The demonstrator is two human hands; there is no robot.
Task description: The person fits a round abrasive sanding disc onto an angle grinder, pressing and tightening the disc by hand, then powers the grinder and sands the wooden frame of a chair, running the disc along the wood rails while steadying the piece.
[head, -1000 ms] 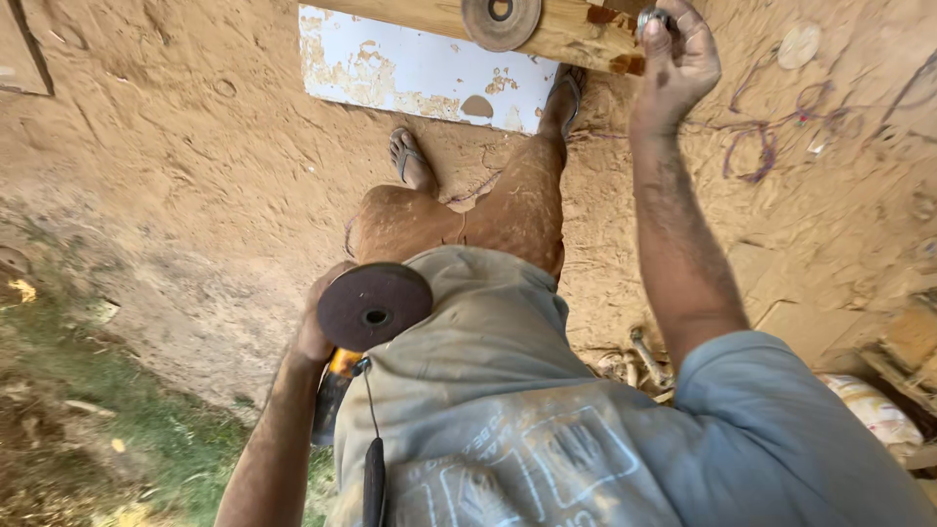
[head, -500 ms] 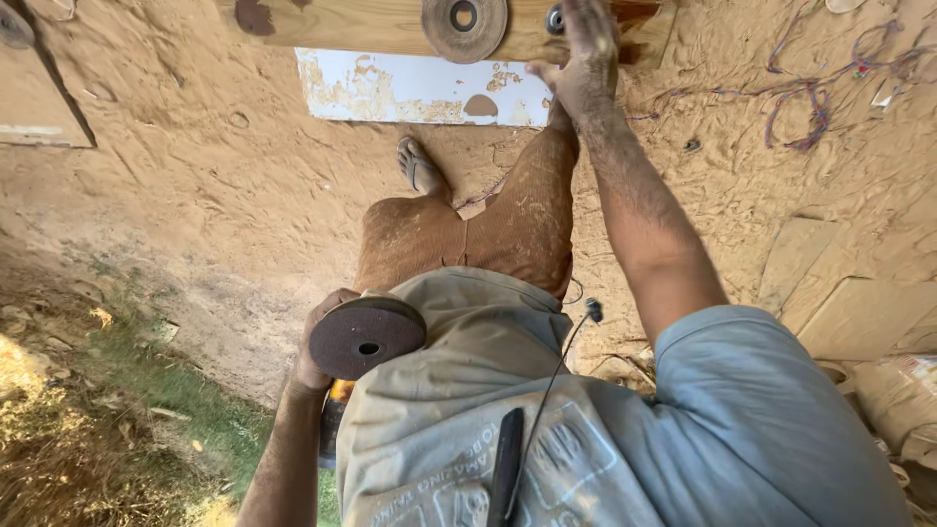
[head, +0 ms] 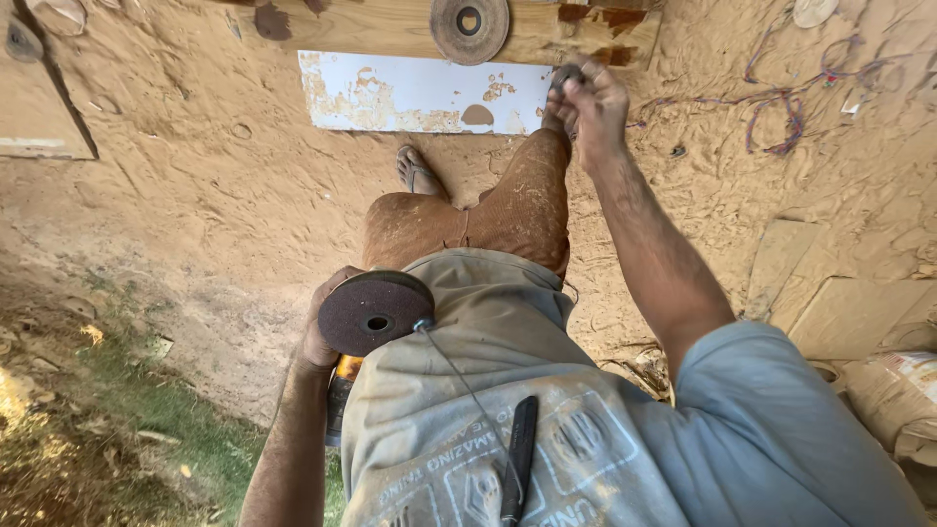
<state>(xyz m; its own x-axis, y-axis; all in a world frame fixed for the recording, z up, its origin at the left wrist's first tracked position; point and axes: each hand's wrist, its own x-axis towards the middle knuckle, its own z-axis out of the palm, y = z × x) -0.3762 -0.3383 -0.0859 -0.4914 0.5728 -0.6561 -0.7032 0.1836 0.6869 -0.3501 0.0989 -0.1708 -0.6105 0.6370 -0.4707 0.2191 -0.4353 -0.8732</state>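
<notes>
My left hand (head: 320,334) grips an angle grinder (head: 342,385) against my hip; its dark round disc (head: 376,312) faces up. My right hand (head: 591,109) is stretched out in front of my knee, fingers pinched on a small dark part (head: 564,76) just below a wooden plank (head: 381,24). A worn brown grinding disc (head: 469,27) lies flat on that plank, left of my right hand. A white board with peeling paint (head: 420,93) lies on the sand under the plank's near edge.
Sandy ground all round, with my sandalled foot (head: 418,171) below the white board. Tangled purple wire (head: 771,102) lies at the right, cardboard pieces (head: 849,312) and a sack (head: 893,390) at the lower right, grass (head: 88,429) at the lower left.
My right hand has come off the plank and drawn back a little with the small dark part in its fingers. The grinder in my left hand has stayed by my hip.
</notes>
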